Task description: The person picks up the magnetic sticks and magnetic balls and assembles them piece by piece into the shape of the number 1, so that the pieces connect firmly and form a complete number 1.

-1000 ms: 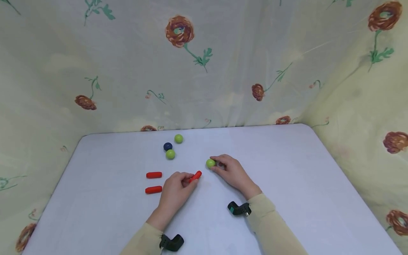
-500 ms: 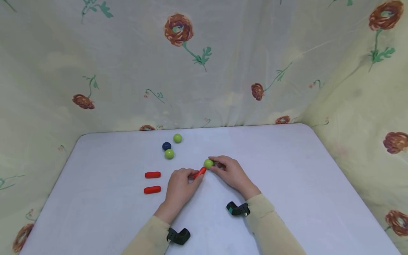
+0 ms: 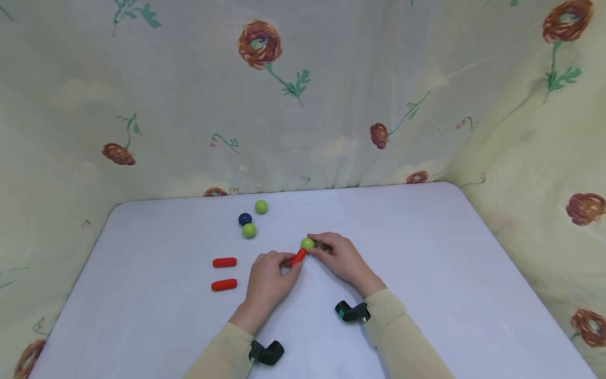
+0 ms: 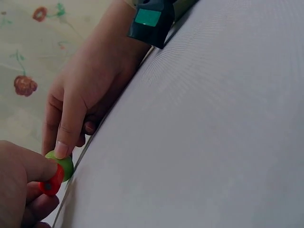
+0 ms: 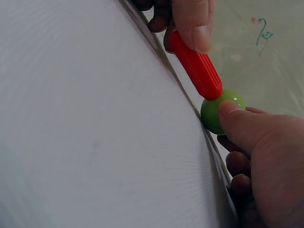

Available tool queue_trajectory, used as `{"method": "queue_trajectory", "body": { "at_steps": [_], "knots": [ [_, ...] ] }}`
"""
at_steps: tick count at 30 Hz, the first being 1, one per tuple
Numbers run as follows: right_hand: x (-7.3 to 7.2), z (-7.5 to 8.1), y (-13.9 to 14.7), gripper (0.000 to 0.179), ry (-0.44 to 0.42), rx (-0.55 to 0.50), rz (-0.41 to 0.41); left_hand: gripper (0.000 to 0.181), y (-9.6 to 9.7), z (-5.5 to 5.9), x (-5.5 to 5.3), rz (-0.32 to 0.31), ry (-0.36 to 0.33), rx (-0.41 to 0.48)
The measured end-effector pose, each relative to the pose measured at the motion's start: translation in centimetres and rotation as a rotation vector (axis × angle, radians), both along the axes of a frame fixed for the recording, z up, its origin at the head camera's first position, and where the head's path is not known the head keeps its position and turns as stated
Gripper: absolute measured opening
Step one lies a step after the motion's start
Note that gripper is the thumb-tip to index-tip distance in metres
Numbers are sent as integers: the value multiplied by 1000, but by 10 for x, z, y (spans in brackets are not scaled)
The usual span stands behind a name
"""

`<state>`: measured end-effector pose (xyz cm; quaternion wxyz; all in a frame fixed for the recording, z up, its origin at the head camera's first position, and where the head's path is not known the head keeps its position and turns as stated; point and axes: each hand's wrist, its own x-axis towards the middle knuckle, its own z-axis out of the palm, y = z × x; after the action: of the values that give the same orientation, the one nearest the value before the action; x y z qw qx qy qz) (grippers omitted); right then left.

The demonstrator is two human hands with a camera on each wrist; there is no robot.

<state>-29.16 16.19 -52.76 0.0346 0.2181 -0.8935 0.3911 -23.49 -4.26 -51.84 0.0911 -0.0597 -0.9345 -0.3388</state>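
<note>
My left hand [image 3: 271, 276] pinches a short red ridged stick [image 5: 197, 66] between thumb and fingers. The stick's far end touches a glossy green ball [image 5: 213, 114], which my right hand [image 3: 343, 260] grips between thumb and fingers. In the head view the green ball [image 3: 307, 243] and red stick [image 3: 299, 256] meet near the middle of the table. From the left wrist view, the red stick [image 4: 52, 180] shows end-on with a dark spot in its end, in front of the green ball [image 4: 66, 166]. How the two join is not clear.
Two more red sticks [image 3: 224, 262] lie left of my left hand on the white table [image 3: 426, 273]. Farther back are a dark blue ball [image 3: 244, 219], a green ball [image 3: 249, 230] beside it, and another green ball [image 3: 261, 207]. Flowered cloth [image 3: 331, 79] hangs behind the table.
My left hand has moved right and slightly away from me, bringing the red stick's end against the green ball. My right hand has stayed nearly in place. The view has shifted slightly.
</note>
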Motion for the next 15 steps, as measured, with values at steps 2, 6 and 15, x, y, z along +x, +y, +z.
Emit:
{"method": "queue_trajectory", "body": {
  "at_steps": [2, 6, 15],
  "knots": [
    [0, 0, 0, 37, 1, 3, -3, 30, 0, -1, 0, -3, -1, -11],
    [0, 1, 0, 38, 3, 3, -7, 31, 0, -2, -1, -14, 3, -18],
    [-1, 0, 3, 40, -13, 22, -9, 32, 0, -1, 1, -19, -24, -27]
  ]
}}
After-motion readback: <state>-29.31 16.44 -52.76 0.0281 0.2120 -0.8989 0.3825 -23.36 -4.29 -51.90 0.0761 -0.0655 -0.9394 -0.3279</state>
